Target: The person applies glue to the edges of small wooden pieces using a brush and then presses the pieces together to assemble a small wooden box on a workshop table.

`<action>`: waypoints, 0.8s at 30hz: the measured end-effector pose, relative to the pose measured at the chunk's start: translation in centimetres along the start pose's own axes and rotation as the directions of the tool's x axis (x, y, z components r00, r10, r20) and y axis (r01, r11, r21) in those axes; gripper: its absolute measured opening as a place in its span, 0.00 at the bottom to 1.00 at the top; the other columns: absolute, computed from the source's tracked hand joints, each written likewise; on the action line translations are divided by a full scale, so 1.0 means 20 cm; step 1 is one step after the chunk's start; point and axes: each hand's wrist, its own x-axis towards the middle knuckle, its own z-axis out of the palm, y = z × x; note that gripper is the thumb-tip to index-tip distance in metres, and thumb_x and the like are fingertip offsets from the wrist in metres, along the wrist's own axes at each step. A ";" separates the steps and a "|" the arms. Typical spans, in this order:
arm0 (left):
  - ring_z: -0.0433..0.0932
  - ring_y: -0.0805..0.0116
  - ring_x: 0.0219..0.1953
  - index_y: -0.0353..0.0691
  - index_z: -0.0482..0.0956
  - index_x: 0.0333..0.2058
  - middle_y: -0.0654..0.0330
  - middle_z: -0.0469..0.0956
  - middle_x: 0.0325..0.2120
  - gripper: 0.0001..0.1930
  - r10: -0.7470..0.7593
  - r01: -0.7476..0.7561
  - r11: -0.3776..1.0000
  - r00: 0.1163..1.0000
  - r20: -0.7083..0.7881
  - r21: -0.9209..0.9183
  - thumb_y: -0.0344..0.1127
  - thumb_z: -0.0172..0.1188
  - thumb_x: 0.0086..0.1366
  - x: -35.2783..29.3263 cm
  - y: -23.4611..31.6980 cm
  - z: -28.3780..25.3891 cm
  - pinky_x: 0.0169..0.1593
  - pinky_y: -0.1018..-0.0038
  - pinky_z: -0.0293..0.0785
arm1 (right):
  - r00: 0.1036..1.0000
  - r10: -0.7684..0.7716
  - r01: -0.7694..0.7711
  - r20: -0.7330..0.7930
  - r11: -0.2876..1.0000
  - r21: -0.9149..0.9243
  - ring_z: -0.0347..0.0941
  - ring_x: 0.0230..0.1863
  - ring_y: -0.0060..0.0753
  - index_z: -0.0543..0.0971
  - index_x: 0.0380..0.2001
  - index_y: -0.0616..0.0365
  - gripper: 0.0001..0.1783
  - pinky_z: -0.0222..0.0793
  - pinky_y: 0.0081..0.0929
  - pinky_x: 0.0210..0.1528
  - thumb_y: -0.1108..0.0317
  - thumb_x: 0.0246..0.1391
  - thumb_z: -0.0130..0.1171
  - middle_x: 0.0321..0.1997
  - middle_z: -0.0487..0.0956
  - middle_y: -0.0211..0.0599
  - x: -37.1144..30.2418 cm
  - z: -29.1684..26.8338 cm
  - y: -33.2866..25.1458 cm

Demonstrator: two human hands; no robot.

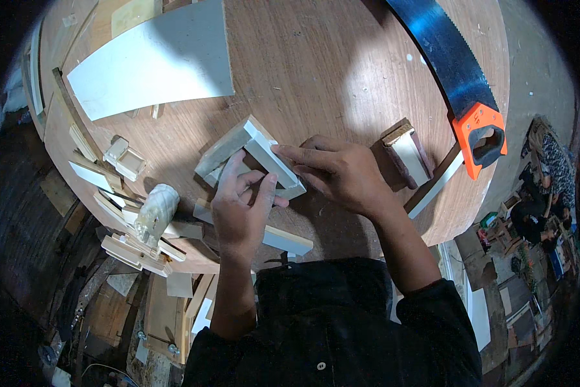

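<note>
A small open wooden box frame (222, 145) with pale, whitish edges sits tilted on the round wood-grain table in front of me. My left hand (241, 206) reaches into it from the near side, fingers curled and thumb bent near its right inner wall. On the right, my right hand (344, 171) has its index finger and thumb at the frame's right-hand edge, where a pale strip runs along the rim. Whether a small piece lies between those fingertips is hidden. Just below my left hand lies a pale wooden strip (288, 241), partly covered by my wrist.
A handsaw (448, 58) with an orange handle lies at the right, beside a white block with dark edges (409, 156). A white panel (161, 61) covers the far left. A whitish cylindrical container (156, 213), a small wooden box (125, 159) and several offcuts crowd the left edge.
</note>
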 end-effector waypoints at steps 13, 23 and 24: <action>0.85 0.61 0.33 0.22 0.55 0.63 0.39 0.79 0.37 0.31 0.009 -0.009 0.997 1.000 0.008 -0.072 0.27 0.58 0.65 0.00 -0.02 -0.01 0.34 0.75 0.82 | 1.000 0.000 0.000 0.004 1.000 0.010 0.77 0.28 0.27 0.78 0.55 0.33 0.25 0.74 0.27 0.28 0.66 0.53 0.63 0.33 0.80 0.29 0.00 0.00 -0.01; 0.84 0.60 0.35 0.23 0.52 0.64 0.39 0.78 0.40 0.35 -0.046 0.048 0.999 0.997 0.056 -0.025 0.25 0.61 0.63 0.00 -0.02 -0.03 0.35 0.74 0.83 | 1.000 -0.002 0.002 -0.001 1.000 0.021 0.76 0.28 0.28 0.78 0.55 0.34 0.25 0.74 0.29 0.29 0.67 0.52 0.63 0.33 0.80 0.30 0.00 0.01 0.00; 0.84 0.60 0.35 0.23 0.52 0.64 0.40 0.78 0.40 0.36 -0.021 0.023 0.999 0.998 0.066 -0.031 0.25 0.62 0.62 0.01 -0.03 -0.04 0.35 0.74 0.83 | 1.000 -0.002 0.003 -0.006 1.000 0.031 0.76 0.28 0.29 0.79 0.55 0.35 0.25 0.74 0.29 0.30 0.67 0.52 0.63 0.32 0.80 0.30 0.00 0.01 0.00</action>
